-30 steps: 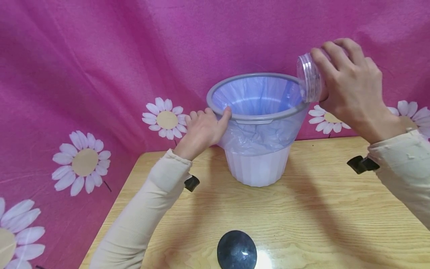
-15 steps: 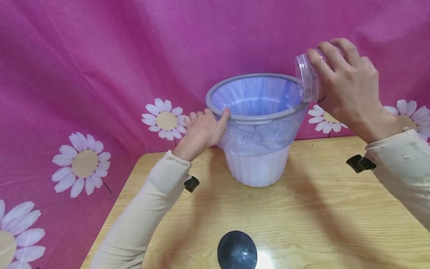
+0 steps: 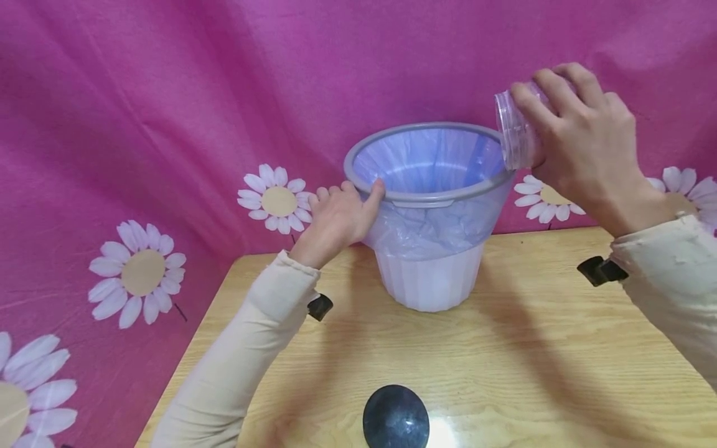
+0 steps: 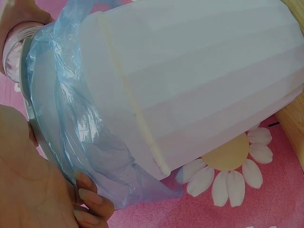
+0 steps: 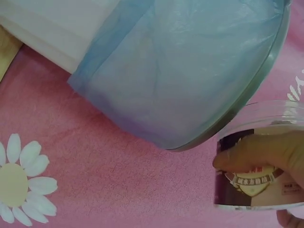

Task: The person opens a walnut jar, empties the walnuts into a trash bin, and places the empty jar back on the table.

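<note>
A white ribbed trash bin [image 3: 431, 280] with a grey rim [image 3: 428, 198] stands upright, lined with a translucent blue bag [image 3: 437, 230] folded down outside. My left hand [image 3: 338, 221] grips the rim at its left, thumb on top; the left wrist view shows the fingertips [image 4: 90, 196] curled under the rim against the bag. At the rim's right side my right hand [image 3: 588, 137] holds a clear plastic jar [image 3: 511, 134], tilted sideways with its mouth toward the bin opening. In the right wrist view the jar's printed label [image 5: 254, 183] shows under the thumb. The jar's contents cannot be made out.
A round, shiny black disc [image 3: 396, 418] lies at the near edge of the wooden table [image 3: 504, 373]. Pink cloth [image 3: 196, 124] with daisy prints hangs behind the table and along its left side, close to the bin.
The jar in my right hand shifts slightly left and back, its tilt changing a little. My left hand and the bin stay in place.
</note>
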`<move>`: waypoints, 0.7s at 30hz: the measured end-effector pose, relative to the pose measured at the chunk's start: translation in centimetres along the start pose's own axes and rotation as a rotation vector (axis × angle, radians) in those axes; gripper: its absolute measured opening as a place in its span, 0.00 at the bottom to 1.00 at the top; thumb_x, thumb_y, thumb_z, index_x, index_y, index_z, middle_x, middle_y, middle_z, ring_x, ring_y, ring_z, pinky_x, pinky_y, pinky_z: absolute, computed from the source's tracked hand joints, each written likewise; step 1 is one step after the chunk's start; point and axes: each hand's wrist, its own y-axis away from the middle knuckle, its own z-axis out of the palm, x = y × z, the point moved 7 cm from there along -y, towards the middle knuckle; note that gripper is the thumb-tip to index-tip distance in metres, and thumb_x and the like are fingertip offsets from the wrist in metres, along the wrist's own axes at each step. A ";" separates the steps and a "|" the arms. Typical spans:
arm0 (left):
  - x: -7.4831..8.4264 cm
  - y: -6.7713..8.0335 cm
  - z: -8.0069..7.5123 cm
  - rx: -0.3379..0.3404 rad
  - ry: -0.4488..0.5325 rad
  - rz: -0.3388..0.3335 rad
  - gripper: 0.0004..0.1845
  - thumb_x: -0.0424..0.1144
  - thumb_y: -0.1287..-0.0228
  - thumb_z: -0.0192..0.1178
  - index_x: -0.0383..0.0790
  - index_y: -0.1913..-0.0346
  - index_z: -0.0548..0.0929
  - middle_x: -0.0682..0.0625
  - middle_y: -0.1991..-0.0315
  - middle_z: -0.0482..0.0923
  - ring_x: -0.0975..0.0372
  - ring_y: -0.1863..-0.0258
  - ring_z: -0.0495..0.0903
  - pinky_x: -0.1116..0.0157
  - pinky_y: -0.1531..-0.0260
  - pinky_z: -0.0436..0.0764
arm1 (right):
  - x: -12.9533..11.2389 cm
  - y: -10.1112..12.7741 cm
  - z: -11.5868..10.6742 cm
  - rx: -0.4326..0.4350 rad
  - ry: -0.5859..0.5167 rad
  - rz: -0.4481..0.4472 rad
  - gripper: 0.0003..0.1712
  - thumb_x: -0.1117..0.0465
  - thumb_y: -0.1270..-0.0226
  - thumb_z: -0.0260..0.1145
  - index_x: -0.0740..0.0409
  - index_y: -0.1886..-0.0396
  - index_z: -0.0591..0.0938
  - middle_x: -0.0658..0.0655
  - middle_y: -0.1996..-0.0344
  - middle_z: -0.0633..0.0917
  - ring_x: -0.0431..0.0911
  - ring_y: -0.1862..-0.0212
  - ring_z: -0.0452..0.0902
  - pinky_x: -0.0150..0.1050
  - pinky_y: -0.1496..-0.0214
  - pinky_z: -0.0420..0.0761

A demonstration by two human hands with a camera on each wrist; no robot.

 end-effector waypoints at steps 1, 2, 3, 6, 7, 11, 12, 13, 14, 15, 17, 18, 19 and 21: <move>0.0 0.0 0.0 -0.001 -0.003 0.001 0.42 0.67 0.31 0.25 0.30 0.51 0.72 0.38 0.55 0.73 0.47 0.53 0.67 0.50 0.47 0.62 | -0.1 0.0 0.0 0.015 -0.001 -0.013 0.43 0.72 0.66 0.68 0.56 0.40 0.72 0.65 0.44 0.75 0.61 0.38 0.66 0.65 0.71 0.72; 0.0 0.0 0.1 -0.002 -0.003 0.002 0.41 0.67 0.31 0.25 0.30 0.51 0.72 0.38 0.55 0.73 0.47 0.53 0.67 0.50 0.48 0.62 | -0.1 0.1 0.0 0.033 -0.001 -0.025 0.41 0.73 0.64 0.66 0.56 0.41 0.73 0.65 0.44 0.75 0.61 0.39 0.66 0.65 0.71 0.72; 0.0 0.0 0.1 -0.001 -0.003 0.004 0.41 0.67 0.31 0.25 0.30 0.52 0.72 0.38 0.55 0.73 0.47 0.53 0.67 0.50 0.48 0.62 | -0.2 0.1 -0.1 0.046 -0.003 -0.036 0.41 0.74 0.64 0.64 0.55 0.41 0.73 0.65 0.44 0.75 0.61 0.39 0.66 0.65 0.72 0.72; 0.1 0.1 0.0 0.002 0.001 0.010 0.41 0.67 0.31 0.25 0.31 0.53 0.72 0.38 0.56 0.73 0.47 0.54 0.67 0.51 0.49 0.61 | -0.1 0.0 0.0 0.036 -0.002 -0.062 0.44 0.76 0.67 0.66 0.55 0.40 0.73 0.65 0.44 0.75 0.61 0.38 0.65 0.65 0.71 0.72; 0.1 0.1 0.0 0.004 0.000 0.010 0.41 0.67 0.31 0.25 0.31 0.53 0.72 0.38 0.56 0.73 0.47 0.54 0.67 0.51 0.49 0.61 | -0.1 -0.1 0.0 0.025 -0.001 -0.070 0.45 0.76 0.68 0.68 0.55 0.40 0.72 0.65 0.43 0.74 0.62 0.38 0.65 0.65 0.71 0.72; 0.1 0.1 -0.2 0.013 0.003 0.005 0.41 0.67 0.31 0.26 0.30 0.52 0.72 0.37 0.56 0.72 0.46 0.53 0.67 0.50 0.47 0.61 | -0.1 -0.1 0.0 0.005 -0.003 -0.093 0.51 0.76 0.73 0.72 0.55 0.38 0.71 0.66 0.42 0.73 0.62 0.37 0.64 0.65 0.70 0.72; 0.1 0.1 -0.2 0.015 0.005 0.004 0.42 0.67 0.31 0.26 0.29 0.51 0.72 0.37 0.56 0.72 0.46 0.53 0.67 0.49 0.46 0.61 | -0.1 -0.1 0.0 0.012 -0.005 -0.093 0.51 0.76 0.74 0.72 0.54 0.38 0.71 0.66 0.42 0.73 0.62 0.37 0.64 0.65 0.70 0.71; 0.0 0.1 -0.2 0.018 0.007 0.004 0.42 0.67 0.31 0.26 0.29 0.52 0.73 0.37 0.56 0.72 0.45 0.53 0.67 0.49 0.46 0.61 | -0.2 -0.1 -0.1 0.018 -0.005 -0.094 0.51 0.76 0.74 0.72 0.54 0.38 0.71 0.66 0.42 0.73 0.62 0.37 0.64 0.65 0.70 0.71; 0.1 0.1 -0.2 0.019 0.008 0.005 0.42 0.67 0.31 0.26 0.29 0.52 0.73 0.37 0.56 0.72 0.45 0.53 0.67 0.49 0.46 0.61 | -0.2 0.0 -0.1 0.019 -0.002 -0.095 0.52 0.76 0.74 0.72 0.54 0.38 0.71 0.66 0.41 0.73 0.62 0.36 0.63 0.65 0.70 0.71; 0.1 0.1 -0.2 0.018 0.009 0.008 0.41 0.67 0.31 0.26 0.29 0.52 0.73 0.37 0.56 0.72 0.45 0.53 0.67 0.49 0.46 0.61 | -0.2 0.0 -0.1 0.021 0.000 -0.096 0.52 0.76 0.74 0.73 0.53 0.37 0.71 0.66 0.41 0.73 0.61 0.35 0.63 0.65 0.69 0.71; 0.1 0.2 -0.2 0.014 0.009 0.008 0.42 0.67 0.31 0.26 0.29 0.51 0.73 0.37 0.56 0.72 0.45 0.53 0.67 0.49 0.46 0.61 | -0.3 0.1 -0.1 0.031 0.001 -0.096 0.51 0.75 0.72 0.72 0.53 0.37 0.71 0.65 0.41 0.73 0.61 0.35 0.63 0.65 0.68 0.71; 0.1 0.2 -0.2 0.011 0.007 0.007 0.42 0.67 0.31 0.26 0.29 0.51 0.73 0.37 0.56 0.72 0.45 0.52 0.67 0.49 0.46 0.61 | -0.3 0.1 -0.1 0.031 0.003 -0.095 0.51 0.75 0.72 0.72 0.53 0.37 0.71 0.65 0.40 0.73 0.61 0.35 0.63 0.65 0.68 0.71; 0.1 0.2 -0.2 0.010 0.005 0.007 0.42 0.67 0.31 0.26 0.29 0.51 0.73 0.37 0.56 0.72 0.45 0.52 0.67 0.49 0.46 0.61 | -0.3 0.2 0.0 0.031 0.005 -0.092 0.51 0.75 0.71 0.72 0.52 0.37 0.71 0.65 0.40 0.73 0.61 0.34 0.62 0.65 0.67 0.71; 0.1 0.2 -0.2 0.006 0.006 0.007 0.42 0.67 0.31 0.26 0.29 0.51 0.73 0.37 0.55 0.72 0.46 0.53 0.67 0.49 0.46 0.61 | -0.3 0.2 0.0 0.041 0.005 -0.084 0.49 0.76 0.69 0.70 0.52 0.37 0.71 0.64 0.40 0.73 0.60 0.34 0.63 0.66 0.67 0.70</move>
